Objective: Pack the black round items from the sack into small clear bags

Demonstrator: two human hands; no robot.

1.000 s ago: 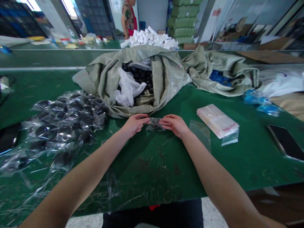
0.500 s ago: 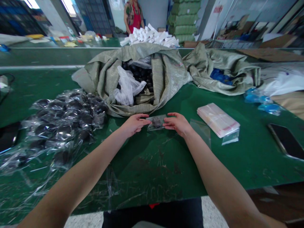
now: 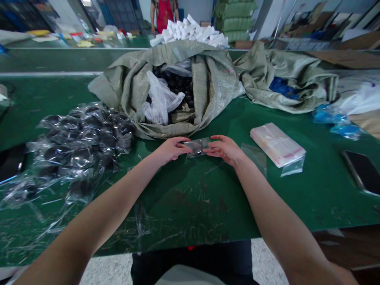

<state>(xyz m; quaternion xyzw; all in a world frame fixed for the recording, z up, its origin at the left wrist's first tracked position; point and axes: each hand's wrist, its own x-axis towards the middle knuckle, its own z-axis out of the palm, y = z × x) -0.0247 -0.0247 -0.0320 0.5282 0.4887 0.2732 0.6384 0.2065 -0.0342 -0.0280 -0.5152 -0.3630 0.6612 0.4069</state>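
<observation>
Between my two hands is a small clear plastic bag (image 3: 197, 147) with a dark, rounded item inside. My left hand (image 3: 173, 150) pinches the bag's left end, thumb and fingers closed on it. At the right end, my right hand (image 3: 223, 149) grips the bag the same way. Just beyond them lies a woven sack (image 3: 213, 91), its mouth open on many black rounded pieces (image 3: 181, 87) and a crumpled white plastic bag (image 3: 158, 101). Left of my hands is a pile of dark items in clear bags (image 3: 86, 132). A stack of flat clear bags (image 3: 277, 144) lies on the right.
A loose flat bag (image 3: 255, 156) lies beside my right forearm. Phones lie at the right (image 3: 362, 170) and far left (image 3: 12, 162) of the green table (image 3: 184, 206). Behind are a second sack (image 3: 308, 93) with blue pieces, white pieces (image 3: 190, 33) and a person in a red apron (image 3: 164, 16).
The view has tipped slightly downward, so the background sits higher. Both hands still hold the bag by its ends, with only a slight shift of the fingers.
</observation>
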